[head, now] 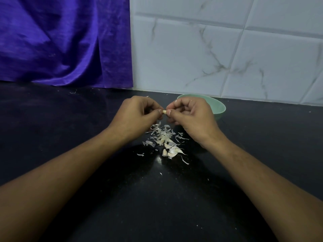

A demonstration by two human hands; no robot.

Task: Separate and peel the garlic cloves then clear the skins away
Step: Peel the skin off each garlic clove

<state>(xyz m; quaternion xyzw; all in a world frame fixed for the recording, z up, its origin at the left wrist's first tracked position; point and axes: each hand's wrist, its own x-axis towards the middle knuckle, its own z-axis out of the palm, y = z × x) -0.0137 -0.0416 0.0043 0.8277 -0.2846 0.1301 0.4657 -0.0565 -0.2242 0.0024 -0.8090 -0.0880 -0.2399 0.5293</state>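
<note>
1. Head view, hands: left hand point(138, 114) and right hand point(192, 116) are raised just above the black countertop point(70, 128), fingertips meeting at centre.
2. Grip: both hands have curled fingers, each pinching one end of a small garlic clove point(164, 111).
3. Clove is held in the air over the far edge of the skin pile.
4. Papery skins point(161, 132) lie scattered on the countertop below the hands. A few cloves point(172, 151) lie among them at the near end.
5. Green bowl point(219, 109) sits behind the right hand, partly hidden; contents can't be made out.
6. Purple cloth point(61, 41) hangs at back left; marbled white tiles point(209, 49) at back right.
</note>
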